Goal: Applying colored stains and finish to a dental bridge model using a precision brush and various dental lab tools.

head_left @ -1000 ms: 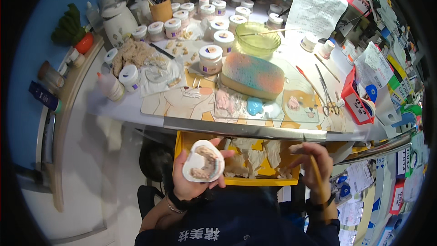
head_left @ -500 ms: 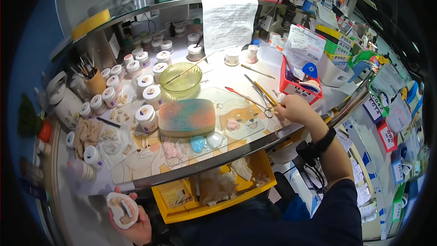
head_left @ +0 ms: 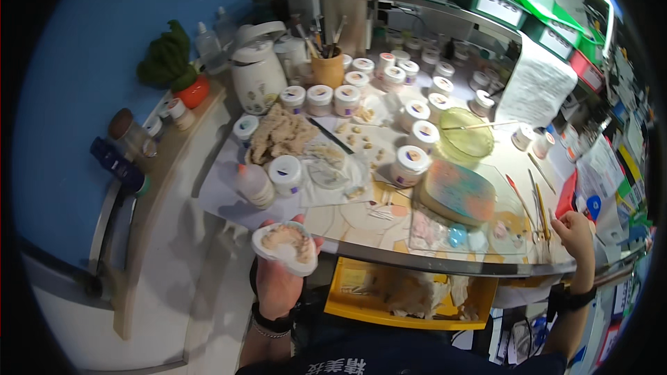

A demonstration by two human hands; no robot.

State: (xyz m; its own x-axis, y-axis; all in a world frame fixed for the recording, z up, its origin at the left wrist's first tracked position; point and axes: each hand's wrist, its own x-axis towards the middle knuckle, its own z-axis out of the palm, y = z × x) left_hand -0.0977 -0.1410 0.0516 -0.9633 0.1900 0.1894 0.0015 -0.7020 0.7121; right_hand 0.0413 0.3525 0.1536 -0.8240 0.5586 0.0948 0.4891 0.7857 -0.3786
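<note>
Since a second ago, the ochre-handled brush (head_left: 540,205) has gone from the right hand (head_left: 575,232) to the tabletop (head_left: 222,187), right of the mottled sponge (head_left: 458,192), near a red-tipped tool (head_left: 512,182); both probably lie there for easy reach. Farther right of the sponge, the right fingers are curled nearly closed just beside the brush; blur hides whether they pinch anything. Left of the sponge and nearer the body, the left hand (head_left: 279,293) grasps the dental cast (head_left: 283,253), fingers spread around its base, toothed side up, presumably keeping that side untouched.
</note>
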